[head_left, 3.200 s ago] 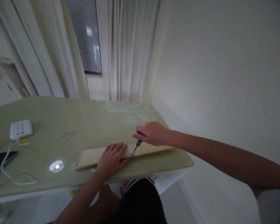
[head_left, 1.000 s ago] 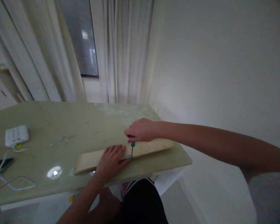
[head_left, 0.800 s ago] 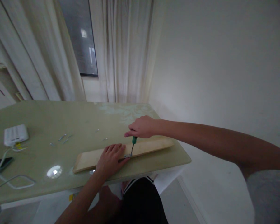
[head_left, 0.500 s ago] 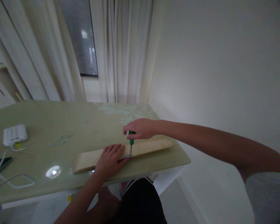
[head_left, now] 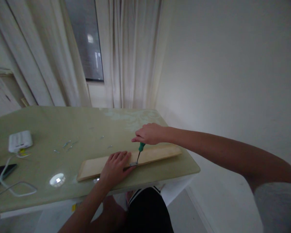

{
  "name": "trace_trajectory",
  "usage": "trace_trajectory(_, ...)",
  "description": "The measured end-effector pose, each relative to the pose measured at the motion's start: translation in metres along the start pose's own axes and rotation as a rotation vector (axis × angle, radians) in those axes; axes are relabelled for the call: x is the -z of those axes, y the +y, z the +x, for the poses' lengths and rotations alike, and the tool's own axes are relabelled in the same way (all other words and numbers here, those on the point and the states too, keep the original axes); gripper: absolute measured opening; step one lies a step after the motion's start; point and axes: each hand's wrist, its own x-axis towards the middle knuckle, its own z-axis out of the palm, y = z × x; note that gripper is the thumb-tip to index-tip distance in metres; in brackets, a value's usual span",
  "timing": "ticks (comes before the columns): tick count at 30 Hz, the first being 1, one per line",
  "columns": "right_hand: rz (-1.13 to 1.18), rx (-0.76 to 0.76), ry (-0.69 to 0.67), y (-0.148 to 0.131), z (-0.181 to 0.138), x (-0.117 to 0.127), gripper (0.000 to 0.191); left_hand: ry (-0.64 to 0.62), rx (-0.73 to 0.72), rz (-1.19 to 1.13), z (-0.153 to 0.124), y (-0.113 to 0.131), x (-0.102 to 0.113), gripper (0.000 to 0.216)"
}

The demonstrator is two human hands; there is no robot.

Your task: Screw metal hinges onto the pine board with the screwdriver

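Observation:
A long pale wooden board lies near the front edge of the table. My left hand grips it across its middle, fingers over the top face and thumb along the near edge. Beside that thumb a small metal plate sits on the board's near edge. My right hand is closed around the green handle of a screwdriver, which leans a little, its top to the right. The screwdriver's tip meets the metal plate; any screw beneath it is too small to make out.
Several small screws lie scattered on the green tabletop. At the left are a white charger-like box, a white cable and a dark phone. A wall rises on the right, beyond the table's end.
My right hand has shifted slightly right and turned over the handle, and the screwdriver has gone from nearly upright to tilted. My left hand stays on the board. The view has moved slightly.

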Motion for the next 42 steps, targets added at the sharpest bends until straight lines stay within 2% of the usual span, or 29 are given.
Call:
trace_trajectory(2,0.018,0.120,0.021,-0.001,0.001,-0.001,0.039,-0.002,-0.002,0.001,0.000,0.000,0.001,0.049)
trace_trajectory(5,0.116,0.418,0.054,-0.001,0.003,-0.002,0.024,0.000,0.001,-0.005,0.001,0.001,0.002,0.049)
trace_trajectory(6,0.133,0.440,0.065,-0.002,0.004,-0.003,0.023,-0.004,0.002,-0.003,0.001,0.001,0.003,0.049)
trace_trajectory(7,0.133,0.398,0.078,-0.002,0.004,-0.003,0.026,-0.008,0.003,0.000,0.001,0.002,0.003,0.049)
trace_trajectory(10,0.051,0.102,0.119,-0.006,0.004,-0.006,0.048,-0.011,0.004,0.012,0.001,0.002,0.004,0.049)
trace_trajectory(11,0.022,0.049,0.130,-0.006,0.003,-0.007,0.052,-0.010,0.004,0.011,0.001,0.001,0.003,0.050)
trace_trajectory(12,0.005,0.060,0.133,-0.007,0.002,-0.007,0.050,-0.009,0.004,0.009,0.001,0.001,0.003,0.050)
trace_trajectory(16,0.046,0.369,0.121,-0.006,-0.001,-0.005,0.026,-0.017,0.006,0.005,0.002,0.002,0.004,0.048)
trace_trajectory(18,0.035,0.290,0.114,-0.006,0.000,-0.005,0.030,-0.021,0.012,0.007,0.002,0.002,0.005,0.047)
trace_trajectory(20,-0.016,0.101,0.107,-0.007,0.001,-0.004,0.048,-0.018,0.014,0.001,0.002,0.002,0.005,0.047)
trace_trajectory(22,-0.056,0.035,0.099,-0.008,0.001,-0.003,0.056,-0.002,0.010,-0.011,0.002,0.002,0.005,0.047)
trace_trajectory(24,-0.056,0.128,0.077,-0.009,0.000,0.000,0.046,0.007,0.006,-0.021,0.001,0.002,0.004,0.048)
trace_trajectory(26,-0.027,0.295,0.036,-0.009,-0.002,0.003,0.030,0.003,0.004,-0.022,0.000,0.001,0.003,0.048)
trace_trajectory(28,0.011,0.387,0.009,-0.007,-0.003,0.005,0.025,-0.008,0.006,-0.018,0.000,0.001,0.002,0.049)
trace_trajectory(29,0.022,0.367,0.012,-0.007,-0.003,0.005,0.026,-0.010,0.008,-0.015,0.000,0.001,0.003,0.049)
trace_trajectory(33,-0.049,0.044,0.073,-0.008,-0.001,0.000,0.054,-0.010,0.010,0.000,0.000,0.001,0.003,0.047)
trace_trajectory(34,-0.068,0.015,0.086,-0.008,0.000,-0.001,0.056,-0.009,0.007,0.003,0.000,0.001,0.003,0.047)
trace_trajectory(36,-0.066,0.098,0.089,-0.008,-0.001,-0.001,0.046,-0.004,0.001,0.003,0.000,0.001,0.003,0.048)
trace_trajectory(39,0.011,0.362,0.041,-0.005,-0.002,0.001,0.027,0.002,0.002,-0.012,0.000,0.002,0.003,0.048)
trace_trajectory(40,0.031,0.393,0.034,-0.004,-0.001,0.002,0.026,0.000,0.004,-0.015,0.000,0.002,0.003,0.048)
trace_trajectory(42,0.026,0.294,0.052,-0.003,-0.001,0.001,0.029,-0.009,0.010,-0.013,0.000,0.002,0.004,0.047)
